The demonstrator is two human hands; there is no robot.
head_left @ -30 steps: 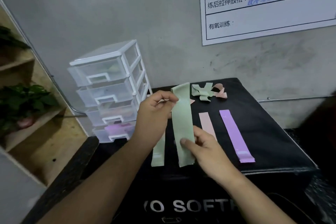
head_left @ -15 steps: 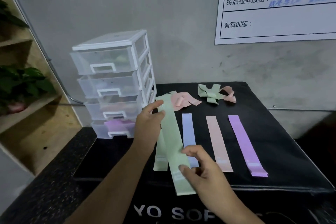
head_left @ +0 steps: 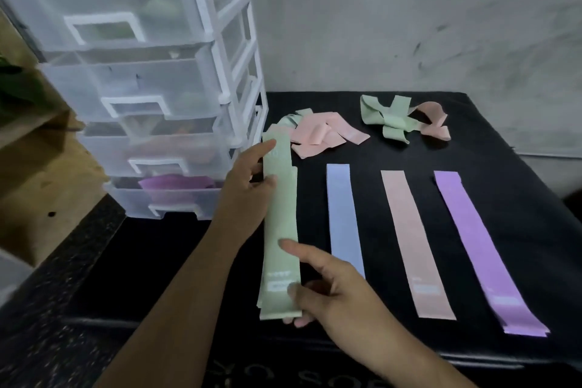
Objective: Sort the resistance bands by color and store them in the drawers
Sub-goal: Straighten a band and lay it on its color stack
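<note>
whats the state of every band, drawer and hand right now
green bands, stacked flat, held at both ends
left hand, pinches far end
right hand, pinches near end
blue band, flat
pink band, flat
purple band, flat
pink pile, crumpled
green tangle, bunched up
drawers, look shut

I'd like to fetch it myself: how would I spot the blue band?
On the black table beside the white drawer tower, long strips lie side by side. The blue band lies flat between the green bands being held and the flat pink band, the only blue one.
</note>
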